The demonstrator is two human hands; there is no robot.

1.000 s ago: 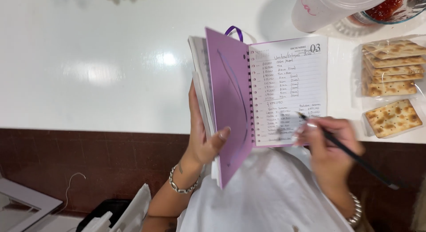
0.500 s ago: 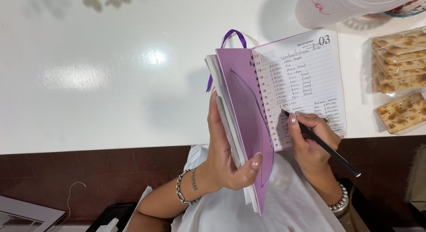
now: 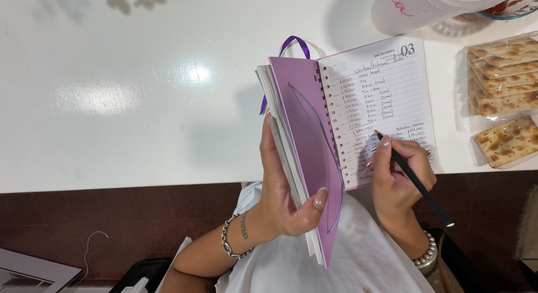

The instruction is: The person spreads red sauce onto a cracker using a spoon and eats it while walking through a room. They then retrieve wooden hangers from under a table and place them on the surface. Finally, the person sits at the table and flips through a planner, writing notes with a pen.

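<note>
A spiral-bound notebook with a purple cover lies open on the white table's near edge, its lined right page filled with handwriting. My left hand grips the folded-back cover and stack of pages from the left, thumb on the purple cover. My right hand holds a black pencil, its tip resting on the written page near the middle. A purple ribbon loop sticks out at the notebook's top.
Wrapped crackers and one loose cracker lie at the table's right edge. A white cup lies at the top right beside a glass dish. Brown floor tiles show below the table edge.
The notebook has shifted up and right on the table. My left hand has slid lower along the cover, and the pencil tip has moved higher on the page.
</note>
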